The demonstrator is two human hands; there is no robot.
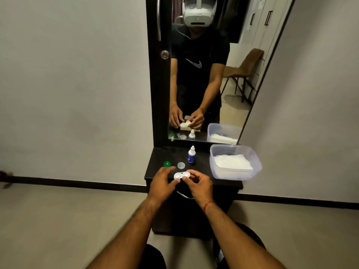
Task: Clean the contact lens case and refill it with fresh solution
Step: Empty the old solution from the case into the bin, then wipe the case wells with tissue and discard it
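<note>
Right now both hands pinch the white lens case (181, 175) above the worktop (155, 162) front edge: left hand (162, 182) on 1 end, right hand (200, 184) on the other. A slip could drop it to the floor or knock the 2 loose caps.

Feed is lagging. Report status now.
Both hands on lens case: left hand, right hand. Both caps off, solution bottle standing behind. Nothing in the way.

The single head-worn camera looks forward and down, close above the dark dresser top (161, 156), facing the mirror (204, 84) behind it.
</note>
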